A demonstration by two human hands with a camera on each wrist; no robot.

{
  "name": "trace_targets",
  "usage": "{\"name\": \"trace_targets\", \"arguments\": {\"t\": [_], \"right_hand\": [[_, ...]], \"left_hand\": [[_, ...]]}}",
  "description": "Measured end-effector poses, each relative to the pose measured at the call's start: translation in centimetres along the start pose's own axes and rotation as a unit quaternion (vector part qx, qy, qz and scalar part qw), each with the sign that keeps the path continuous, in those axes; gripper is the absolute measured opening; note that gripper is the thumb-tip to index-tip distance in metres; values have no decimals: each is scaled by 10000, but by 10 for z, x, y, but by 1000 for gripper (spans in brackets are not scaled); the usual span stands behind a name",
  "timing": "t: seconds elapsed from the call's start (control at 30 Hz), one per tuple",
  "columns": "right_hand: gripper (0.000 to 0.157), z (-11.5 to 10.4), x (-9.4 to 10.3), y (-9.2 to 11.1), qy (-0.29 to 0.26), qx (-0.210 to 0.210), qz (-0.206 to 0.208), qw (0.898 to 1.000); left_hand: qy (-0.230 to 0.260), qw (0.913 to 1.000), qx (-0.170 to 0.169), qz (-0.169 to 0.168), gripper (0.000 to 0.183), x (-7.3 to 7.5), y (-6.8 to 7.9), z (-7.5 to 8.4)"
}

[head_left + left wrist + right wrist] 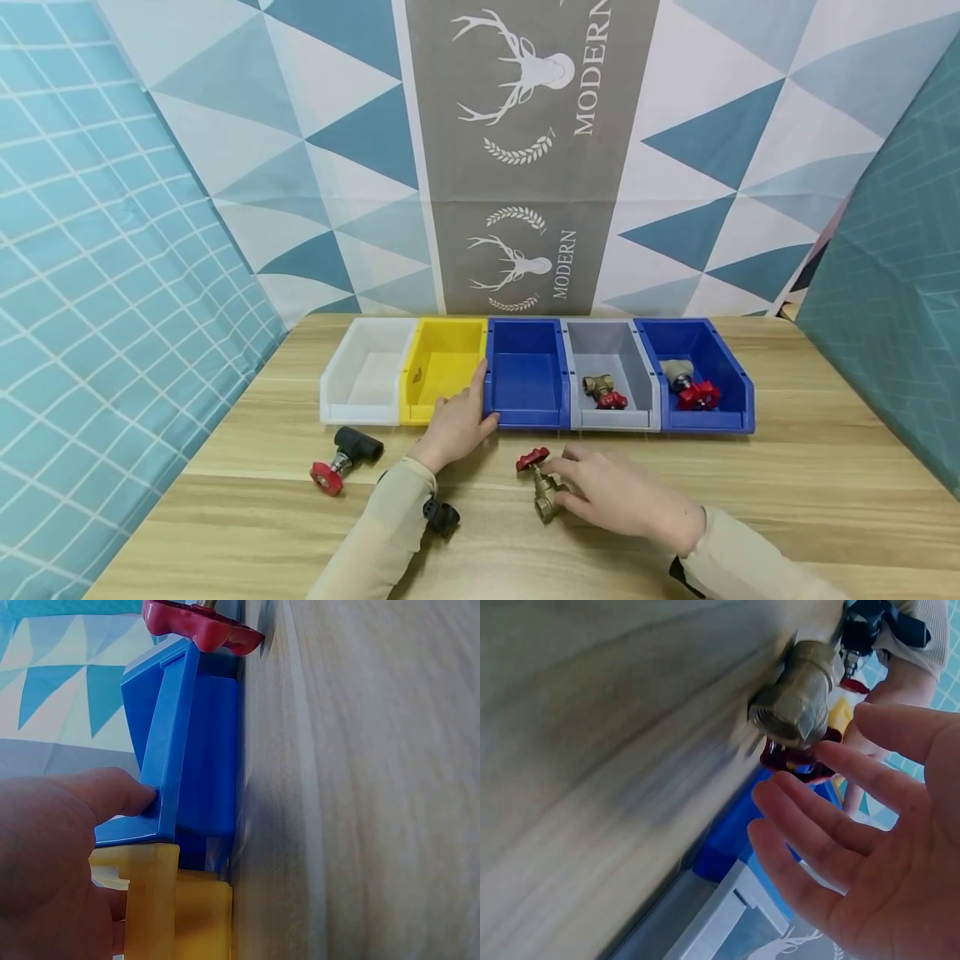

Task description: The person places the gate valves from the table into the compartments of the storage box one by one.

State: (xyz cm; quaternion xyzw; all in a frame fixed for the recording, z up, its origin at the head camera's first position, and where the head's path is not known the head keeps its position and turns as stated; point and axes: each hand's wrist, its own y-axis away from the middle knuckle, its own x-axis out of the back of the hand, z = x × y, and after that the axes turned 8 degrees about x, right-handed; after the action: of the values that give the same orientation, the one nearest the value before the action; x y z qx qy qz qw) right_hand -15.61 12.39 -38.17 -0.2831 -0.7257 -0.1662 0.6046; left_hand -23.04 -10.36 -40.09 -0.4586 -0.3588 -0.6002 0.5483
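My left hand rests at the front of the yellow bin and the middle blue bin. Its index finger lies straight along the bins' shared edge, and in the left wrist view the thumb touches the blue front rim. My right hand is beside a brass valve with a red handwheel, lying on the table. The right wrist view shows that hand's fingers spread and slightly bent, fingertips right at the valve without wrapping round it.
A black valve with a red handwheel lies left on the wooden table. A white bin ends the row. The grey bin holds a brass valve; the right blue bin holds a pale valve. A black piece shows beside my left sleeve.
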Motion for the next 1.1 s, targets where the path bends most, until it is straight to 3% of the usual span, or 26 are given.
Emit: {"name": "trace_targets", "arguments": {"t": [0.3, 0.73, 1.1], "right_hand": [[42, -7, -10, 0, 49, 304, -52, 9995], [44, -7, -17, -6, -81, 119, -143, 9998], [48, -8, -19, -7, 98, 157, 14, 9998]], "left_hand": [[24, 10000, 33, -22, 83, 0, 0, 0], [46, 10000, 32, -37, 83, 0, 1, 1], [65, 10000, 36, -46, 83, 1, 1, 2]]}}
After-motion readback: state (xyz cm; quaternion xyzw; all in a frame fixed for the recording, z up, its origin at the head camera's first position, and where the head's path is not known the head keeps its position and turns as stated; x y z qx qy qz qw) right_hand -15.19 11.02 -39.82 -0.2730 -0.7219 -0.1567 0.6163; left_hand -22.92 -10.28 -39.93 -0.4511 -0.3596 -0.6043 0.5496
